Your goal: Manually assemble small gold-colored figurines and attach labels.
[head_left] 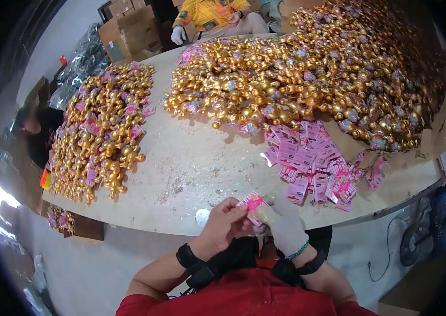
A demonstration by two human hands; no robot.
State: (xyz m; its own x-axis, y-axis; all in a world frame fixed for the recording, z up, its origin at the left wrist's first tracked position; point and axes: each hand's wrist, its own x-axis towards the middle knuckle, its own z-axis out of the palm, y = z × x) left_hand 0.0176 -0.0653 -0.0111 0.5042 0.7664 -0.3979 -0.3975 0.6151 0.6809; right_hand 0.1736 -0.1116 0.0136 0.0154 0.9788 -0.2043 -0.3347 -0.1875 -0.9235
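Close to the table's front edge, my left hand (224,225) is bare and pinches a pink printed card (253,204) between thumb and fingers. My right hand (287,230) wears a whitish glove and is closed beside the card, a little smeared by motion. Its fingers meet the card's right side, where a pale yellowish patch shows. What else lies inside that hand is hidden. To the right is a loose heap of similar pink cards (312,163). A huge pile of shiny gold figurines (286,79) with glittery clear parts covers the far and right side.
On the table (180,142), gold figurines with pink cards (99,137) form a second pile at left; glitter is scattered mid-table. Across sits a person in a yellow shirt (209,16); another, dark-clothed person (49,131) is at left. Cardboard boxes (133,34) stand behind.
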